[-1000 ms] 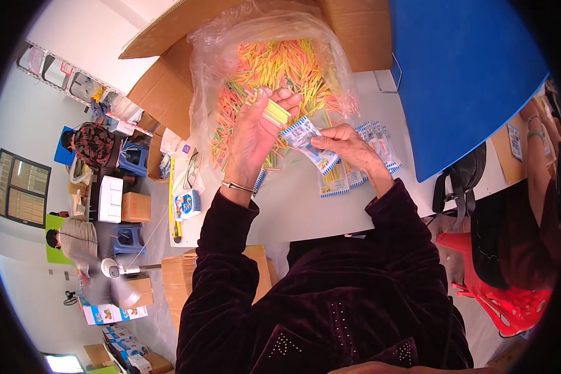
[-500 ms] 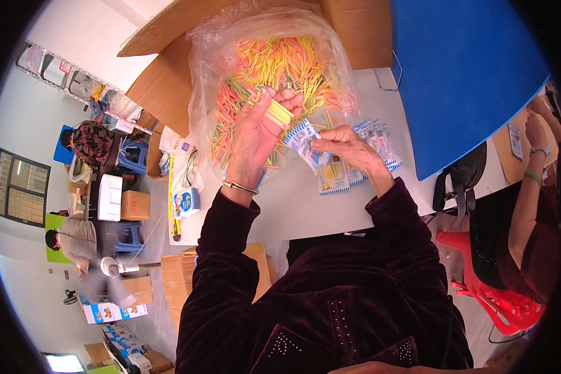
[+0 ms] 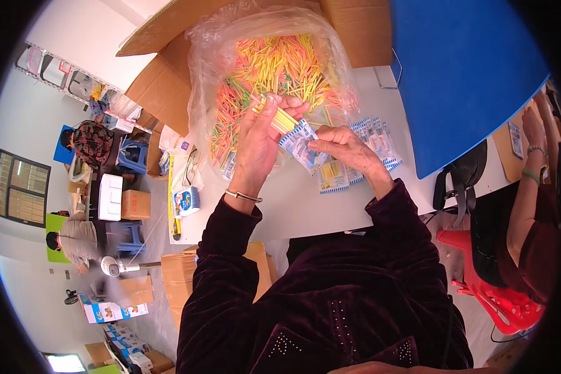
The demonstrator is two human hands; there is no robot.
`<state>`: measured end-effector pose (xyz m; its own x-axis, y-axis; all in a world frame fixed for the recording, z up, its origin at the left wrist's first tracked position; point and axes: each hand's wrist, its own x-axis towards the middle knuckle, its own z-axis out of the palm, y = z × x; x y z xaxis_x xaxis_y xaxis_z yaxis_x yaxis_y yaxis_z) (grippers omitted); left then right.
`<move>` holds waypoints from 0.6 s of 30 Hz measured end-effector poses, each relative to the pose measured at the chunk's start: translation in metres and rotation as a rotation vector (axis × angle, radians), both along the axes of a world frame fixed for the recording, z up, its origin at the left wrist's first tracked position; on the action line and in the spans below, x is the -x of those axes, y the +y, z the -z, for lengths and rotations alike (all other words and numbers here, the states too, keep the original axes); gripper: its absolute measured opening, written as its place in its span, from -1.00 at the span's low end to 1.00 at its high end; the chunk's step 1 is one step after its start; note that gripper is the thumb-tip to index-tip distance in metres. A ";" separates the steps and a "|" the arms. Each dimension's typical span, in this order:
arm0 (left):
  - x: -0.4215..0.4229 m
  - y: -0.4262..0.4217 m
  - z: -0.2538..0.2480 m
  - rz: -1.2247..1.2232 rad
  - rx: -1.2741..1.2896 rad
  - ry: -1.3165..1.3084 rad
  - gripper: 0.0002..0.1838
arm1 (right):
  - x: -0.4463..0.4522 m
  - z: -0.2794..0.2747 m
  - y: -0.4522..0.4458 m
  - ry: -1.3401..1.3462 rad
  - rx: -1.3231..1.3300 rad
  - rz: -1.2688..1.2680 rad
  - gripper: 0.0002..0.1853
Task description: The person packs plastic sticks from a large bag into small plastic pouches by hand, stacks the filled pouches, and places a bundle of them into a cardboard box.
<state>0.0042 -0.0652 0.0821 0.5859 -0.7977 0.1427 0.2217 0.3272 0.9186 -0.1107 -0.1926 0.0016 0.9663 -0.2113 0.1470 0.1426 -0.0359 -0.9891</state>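
My left hand (image 3: 259, 140) is closed round a small bundle of thin yellow sticks (image 3: 283, 121). My right hand (image 3: 350, 150) pinches a clear packet with blue-and-white striped edges (image 3: 301, 147). The lower ends of the sticks meet the packet's top edge; whether they are inside it I cannot tell. Beyond both hands lies a heap of yellow, pink and green sticks (image 3: 280, 59) in a clear plastic liner (image 3: 206, 56). More striped packets (image 3: 377, 142) lie beside my right hand, and one with yellow sticks (image 3: 334, 176) is just below it.
An open cardboard box (image 3: 159, 87) surrounds the liner on the white table (image 3: 280, 215). A blue board (image 3: 461, 81) stands at the right, near a black bag (image 3: 464, 174). Another person's arm (image 3: 525, 193) is at the far right. Glasses (image 3: 192, 167) and a yellow-handled cutter (image 3: 176, 227) lie left.
The yellow sticks and the packet have come together, with the stick ends now at the packet's top edge. My left hand has shifted slightly right and down.
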 end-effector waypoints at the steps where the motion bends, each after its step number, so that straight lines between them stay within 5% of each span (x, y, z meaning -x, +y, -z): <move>1: 0.001 0.001 0.001 -0.001 -0.001 0.000 -0.75 | -0.001 0.002 0.000 0.000 -0.001 -0.001 -0.74; 9: 0.008 0.008 0.009 -0.039 -0.087 -0.298 -0.75 | -0.005 0.000 0.005 -0.330 0.311 0.120 -0.73; 18: 0.003 0.009 0.013 0.070 -0.140 -0.477 -0.79 | -0.001 0.003 0.003 -0.230 0.249 0.067 -0.70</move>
<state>0.0014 -0.0561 0.0690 0.4261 -0.8632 0.2706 -0.2172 0.1928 0.9569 -0.1102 -0.1893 -0.0011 0.8869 -0.2034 0.4148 0.3504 -0.2890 -0.8909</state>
